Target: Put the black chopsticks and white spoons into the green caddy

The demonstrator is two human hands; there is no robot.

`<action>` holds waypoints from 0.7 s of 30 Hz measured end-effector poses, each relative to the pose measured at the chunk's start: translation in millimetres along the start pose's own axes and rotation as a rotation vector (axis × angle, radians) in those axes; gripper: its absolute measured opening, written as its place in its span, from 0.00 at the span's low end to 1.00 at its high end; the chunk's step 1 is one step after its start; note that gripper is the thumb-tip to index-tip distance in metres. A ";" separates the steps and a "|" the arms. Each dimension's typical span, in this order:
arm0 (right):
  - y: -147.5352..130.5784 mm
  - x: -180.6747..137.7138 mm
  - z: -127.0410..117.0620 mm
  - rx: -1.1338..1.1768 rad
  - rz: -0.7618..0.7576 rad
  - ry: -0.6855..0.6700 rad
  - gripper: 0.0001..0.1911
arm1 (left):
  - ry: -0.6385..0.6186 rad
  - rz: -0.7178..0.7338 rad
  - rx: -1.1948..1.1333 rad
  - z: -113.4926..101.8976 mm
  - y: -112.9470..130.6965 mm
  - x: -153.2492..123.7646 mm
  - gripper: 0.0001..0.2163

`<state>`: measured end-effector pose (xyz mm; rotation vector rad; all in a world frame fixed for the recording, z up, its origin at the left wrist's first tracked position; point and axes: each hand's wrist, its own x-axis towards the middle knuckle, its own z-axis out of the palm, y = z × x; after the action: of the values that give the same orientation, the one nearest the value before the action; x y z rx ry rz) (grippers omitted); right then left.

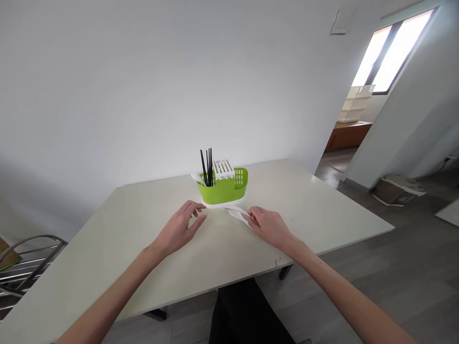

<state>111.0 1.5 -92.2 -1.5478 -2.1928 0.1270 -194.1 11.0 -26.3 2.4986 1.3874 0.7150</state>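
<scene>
A green plastic cutlery caddy on a white base stands in the middle of the pale table. Black chopsticks stick up from its left compartment, next to a white slotted insert. A white spoon handle pokes out at its left rim. My right hand rests on the table just right of the caddy, fingers curled on white plastic spoons lying flat there. My left hand lies on the table in front of the caddy, fingers loosely spread, holding nothing.
A metal wire rack stands off the table's left edge. A doorway at the right leads to a room with a window, a wooden bench and stacked white trays. A flat appliance lies on the grey floor.
</scene>
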 end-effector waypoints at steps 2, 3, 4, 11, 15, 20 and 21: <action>-18.1 -2.8 -8.3 -0.001 -0.124 0.060 0.12 | -0.062 -0.009 -0.029 5.9 19.5 4.2 0.21; -25.8 -4.3 -11.7 0.001 -0.183 0.081 0.12 | -0.105 -0.019 -0.044 7.7 28.8 6.2 0.22; -32.3 -5.8 -14.4 0.004 -0.236 0.097 0.12 | -0.159 -0.024 -0.058 8.5 37.5 7.7 0.22; -37.1 -12.7 -22.2 0.135 -0.363 0.163 0.12 | -0.313 0.027 -0.079 -10.7 59.3 10.0 0.21; -10.9 -13.2 -21.5 0.282 -0.303 0.194 0.18 | -0.173 -0.022 0.046 -45.4 33.4 17.1 0.23; 30.1 -15.7 -5.0 0.372 -0.111 0.172 0.21 | 0.102 -0.260 0.308 -85.7 -7.9 37.4 0.26; 35.7 -15.9 -0.8 0.379 -0.088 0.163 0.21 | 0.113 -0.282 0.337 -88.2 -14.4 43.2 0.26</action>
<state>146.7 -0.2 -108.0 -1.2063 -1.9683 0.3544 -229.7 49.6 57.9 2.4470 1.9988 0.6133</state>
